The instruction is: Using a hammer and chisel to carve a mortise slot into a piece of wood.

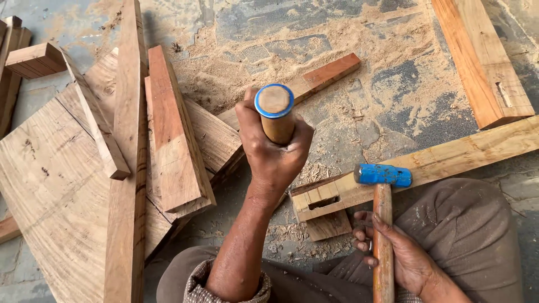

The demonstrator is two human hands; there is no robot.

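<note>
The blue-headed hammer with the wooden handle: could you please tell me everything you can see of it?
The blue-headed hammer with the wooden handle has a short, blocky head painted bright blue, with the paint worn at the edges. Its reddish-brown wooden handle runs almost straight down the picture. The right hand grips the handle low down, fingers wrapped round it. The head lies over the pale wooden beam with a rectangular mortise, just right of the slot; whether it touches the wood cannot be told.

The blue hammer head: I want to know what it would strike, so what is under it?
Under the blue hammer head lies a long wooden beam with a rectangular mortise slot near its end. The right hand grips the hammer handle. The wood directly beneath the head is hidden.
</note>
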